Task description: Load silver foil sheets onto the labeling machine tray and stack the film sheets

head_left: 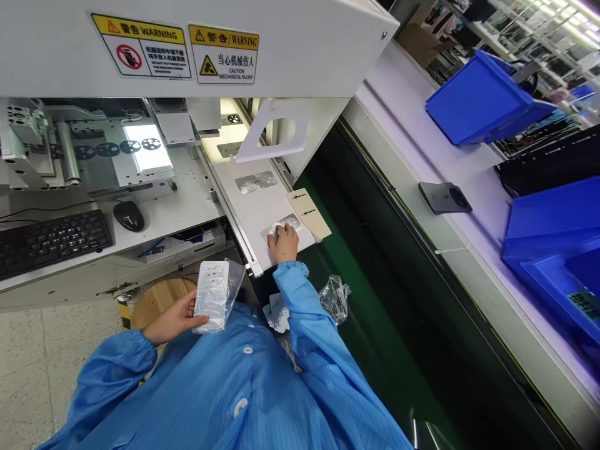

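Observation:
My left hand point(174, 320) is closed on a stack of clear plastic-wrapped flat parts point(213, 295), held near my chest over my blue smock. My right hand point(284, 242) reaches forward onto the machine's white feed tray point(262, 209). Its fingers curl over a silvery wrapped part point(287, 222) lying at the tray's near end. A second silvery part point(255, 182) lies farther along the tray. A beige template card point(308, 213) rests at the tray's right edge.
A white machine housing with warning labels point(174, 47) overhangs the tray. A black keyboard point(51, 240) and mouse point(128, 215) sit to the left. A dark green conveyor belt point(375, 300) runs on the right, with crumpled plastic point(334, 296) at its edge. Blue bins point(482, 100) stand beyond.

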The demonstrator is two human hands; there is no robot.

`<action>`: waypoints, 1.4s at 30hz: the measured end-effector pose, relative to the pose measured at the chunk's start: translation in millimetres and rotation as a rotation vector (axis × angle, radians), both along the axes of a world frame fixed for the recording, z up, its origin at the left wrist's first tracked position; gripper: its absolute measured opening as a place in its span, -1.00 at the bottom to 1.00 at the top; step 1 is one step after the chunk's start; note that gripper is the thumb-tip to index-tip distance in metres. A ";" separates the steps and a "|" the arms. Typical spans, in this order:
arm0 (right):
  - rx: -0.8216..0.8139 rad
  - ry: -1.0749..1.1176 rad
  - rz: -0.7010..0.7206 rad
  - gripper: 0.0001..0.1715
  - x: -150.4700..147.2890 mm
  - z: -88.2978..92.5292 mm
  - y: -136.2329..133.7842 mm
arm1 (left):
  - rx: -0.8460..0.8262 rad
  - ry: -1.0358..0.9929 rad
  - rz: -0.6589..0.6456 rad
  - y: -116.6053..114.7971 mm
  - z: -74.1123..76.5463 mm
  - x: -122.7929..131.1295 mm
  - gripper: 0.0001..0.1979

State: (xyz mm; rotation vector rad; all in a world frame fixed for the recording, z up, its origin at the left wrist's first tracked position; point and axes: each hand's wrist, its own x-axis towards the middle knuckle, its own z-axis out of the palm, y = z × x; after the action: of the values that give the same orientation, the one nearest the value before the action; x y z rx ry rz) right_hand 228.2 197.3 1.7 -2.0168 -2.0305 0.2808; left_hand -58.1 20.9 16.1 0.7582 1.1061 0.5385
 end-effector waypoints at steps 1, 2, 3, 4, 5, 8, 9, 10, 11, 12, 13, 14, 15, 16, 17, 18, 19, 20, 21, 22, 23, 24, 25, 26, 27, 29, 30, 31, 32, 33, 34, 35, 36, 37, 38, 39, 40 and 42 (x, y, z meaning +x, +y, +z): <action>-0.002 0.012 -0.007 -0.43 -0.1 0.7 1.2 | 0.001 0.001 -0.002 0.5 1.1 0.5 -0.11; 0.000 0.021 -0.016 -0.40 -0.8 1.4 1.8 | 0.003 -0.007 -0.003 1.2 2.1 1.6 -0.11; 0.005 0.025 -0.022 -0.38 -2.1 2.1 2.0 | 0.005 -0.020 -0.005 1.9 3.0 3.0 -0.11; 0.011 0.022 -0.023 -0.37 -3.9 2.7 1.8 | 0.009 -0.036 -0.006 2.6 3.7 4.8 -0.11; 0.014 0.012 -0.017 -0.38 -6.0 3.1 1.2 | 0.013 -0.050 -0.009 3.2 4.4 6.8 -0.11; 0.003 -0.037 0.007 -0.44 -13.7 3.3 -0.8 | 0.026 -0.077 -0.031 4.5 6.0 12.9 -0.13; -0.001 -0.050 0.002 -0.46 -16.3 3.0 -1.2 | 0.030 -0.084 -0.042 4.5 6.3 14.5 -0.14; -0.004 -0.059 -0.012 -0.48 -18.7 2.7 -1.3 | 0.033 -0.089 -0.052 4.2 6.3 15.9 -0.16; -0.005 -0.064 -0.029 -0.49 -20.7 2.3 -1.0 | 0.036 -0.094 -0.062 3.8 6.1 17.0 -0.18; -0.007 -0.065 -0.045 -0.50 -22.2 2.1 -0.5 | 0.038 -0.098 -0.071 3.2 5.6 17.8 -0.20; -0.009 -0.061 -0.055 -0.50 -23.1 2.0 0.2 | 0.040 -0.101 -0.076 2.4 5.0 18.3 -0.21; -0.012 -0.054 -0.059 -0.50 -23.6 2.2 0.9 | 0.040 -0.104 -0.079 1.6 4.2 18.5 -0.21; -0.012 -0.043 -0.058 -0.49 -23.7 2.8 1.6 | 0.039 -0.107 -0.080 0.8 3.4 18.6 -0.21; -0.008 -0.028 -0.057 -0.48 -23.5 4.2 1.8 | 0.038 -0.108 -0.079 0.1 2.7 18.6 -0.20; 0.000 -0.008 -0.060 -0.46 -23.4 6.3 1.5 | 0.037 -0.108 -0.077 -0.5 2.3 18.7 -0.20; 0.011 0.018 -0.066 -0.45 -23.5 9.4 0.2 | 0.038 -0.107 -0.075 -0.8 2.3 18.8 -0.19; 0.024 0.054 -0.072 -0.45 -23.8 13.4 -2.4 | 0.039 -0.104 -0.075 -0.7 2.8 19.1 -0.19; 0.041 0.103 -0.073 -0.46 -24.4 18.2 -6.5 | 0.041 -0.100 -0.078 -0.3 3.9 19.8 -0.18; 0.053 0.168 -0.061 -0.48 -25.1 23.7 -12.3 | 0.045 -0.096 -0.085 0.6 5.5 21.0 -0.17; 0.053 0.254 -0.030 -0.50 -25.7 29.6 -19.7 | 0.051 -0.096 -0.097 1.9 7.6 22.6 -0.16; 0.028 0.358 0.024 -0.53 -25.7 35.5 -28.7 | 0.058 -0.099 -0.112 3.5 10.0 24.7 -0.16; -0.026 0.468 0.091 -0.57 -24.8 41.1 -38.7 | 0.066 -0.106 -0.132 5.6 12.7 27.4 -0.16; -0.101 0.571 0.161 -0.61 -22.8 46.1 -49.3 | 0.075 -0.117 -0.153 7.9 15.5 30.6 -0.16; -0.181 0.659 0.219 -0.64 -19.6 50.5 -59.8 | 0.084 -0.129 -0.178 10.4 18.3 34.1 -0.15; -0.249 0.727 0.256 -0.66 -15.1 54.1 -69.8 | 0.092 -0.141 -0.206 13.1 20.9 38.0 -0.15; -0.306 0.813 0.267 -0.66 -2.9 59.5 -86.6 | 0.108 -0.155 -0.276 18.7 25.7 46.5 -0.16; -0.303 0.846 0.251 -0.66 4.4 61.4 -93.1 | 0.118 -0.156 -0.318 21.6 27.7 50.8 -0.16; -0.291 0.880 0.230 -0.65 12.1 62.9 -98.7 | 0.127 -0.153 -0.362 24.4 29.4 55.1 -0.17; -0.280 0.911 0.204 -0.63 19.9 64.1 -103.5 | 0.134 -0.147 -0.409 27.0 30.8 59.3 -0.18; -0.271 0.933 0.175 -0.61 27.5 64.9 -108.0 | 0.141 -0.138 -0.455 29.5 31.8 63.4 -0.20; -0.265 0.944 0.143 -0.59 34.7 65.5 -112.4 | 0.145 -0.127 -0.499 31.8 32.4 67.4 -0.21; -0.263 0.943 0.110 -0.58 41.4 65.9 -116.9 | 0.147 -0.120 -0.538 33.7 32.6 71.1 -0.23; -0.265 0.934 0.081 -0.57 47.4 65.9 -121.7 | 0.146 -0.115 -0.574 35.2 32.5 74.6 -0.24; -0.271 0.926 0.059 -0.55 52.7 65.8 -126.6 | 0.145 -0.110 -0.607 36.4 32.1 77.8 -0.25; -0.279 0.930 0.043 -0.53 57.4 65.5 -131.7 | 0.144 -0.105 -0.637 37.2 31.5 80.8 -0.27; -0.290 0.949 0.028 -0.49 61.5 65.1 -136.7 | 0.144 -0.101 -0.666 37.8 30.7 83.6 -0.28; -0.308 0.983 0.015 -0.43 65.3 64.6 -141.5 | 0.143 -0.097 -0.694 38.1 30.0 86.1 -0.28; -0.348 1.050 -0.010 -0.35 71.7 63.7 -150.5 | 0.142 -0.090 -0.744 38.2 28.5 90.5 -0.29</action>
State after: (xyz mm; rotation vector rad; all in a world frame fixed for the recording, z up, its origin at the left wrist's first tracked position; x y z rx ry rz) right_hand 299.9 46.8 65.4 -1.4739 -1.3232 1.4116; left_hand 32.3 59.1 44.6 1.1808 0.6340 0.0145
